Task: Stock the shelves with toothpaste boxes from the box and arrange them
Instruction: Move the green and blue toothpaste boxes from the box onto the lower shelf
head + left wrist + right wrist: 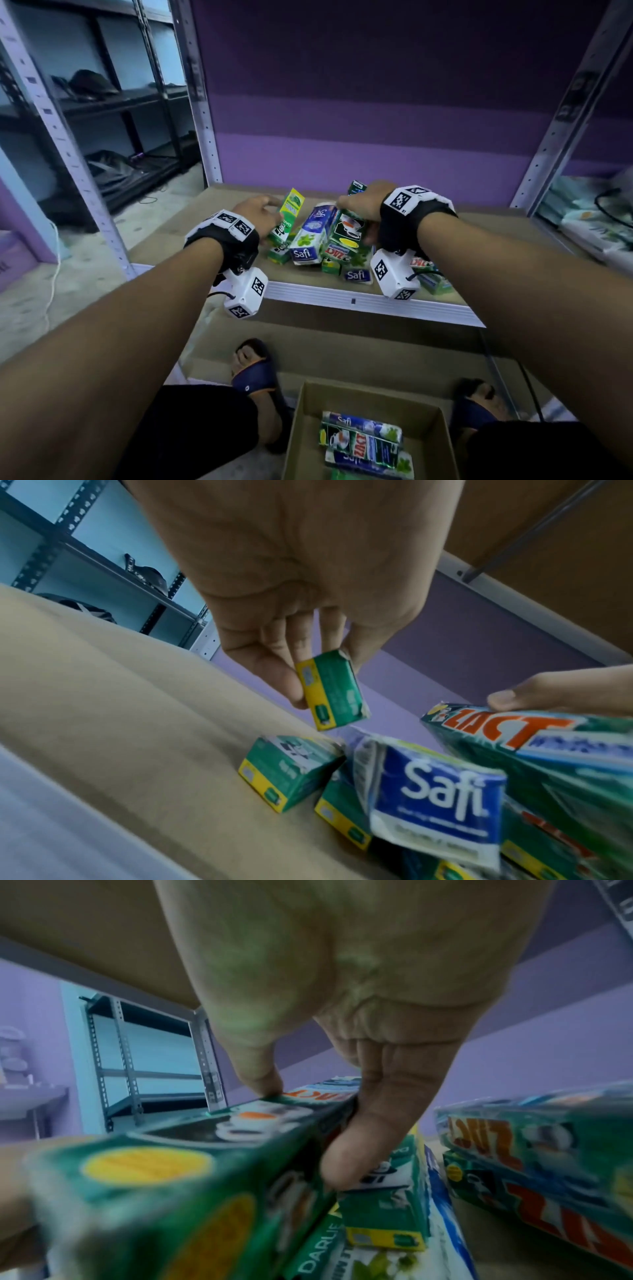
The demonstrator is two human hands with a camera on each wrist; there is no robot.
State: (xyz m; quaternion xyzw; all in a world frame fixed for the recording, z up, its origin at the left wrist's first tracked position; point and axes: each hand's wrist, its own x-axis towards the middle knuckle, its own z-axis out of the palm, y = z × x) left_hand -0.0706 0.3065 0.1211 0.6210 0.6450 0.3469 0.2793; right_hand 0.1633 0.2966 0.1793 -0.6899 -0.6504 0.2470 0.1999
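The left hand [291,593] pinches a green Darlie box [330,691] above the shelf [205,219]. The right hand [342,988] grips a Zact box [192,1164] atop the pile.

Toothpaste boxes [318,240] on shelf [373,303], above carton [308,428].

From my feed, the near end of the dark green Zact toothpaste box [143,1191] smears into blur in the right wrist view. My right hand [363,205] hides the far ends of the boxes beneath it near the shelf's back edge. The brown cardboard box [424,445] on the floor is cut off by the bottom edge, and I cannot count the cartons inside.
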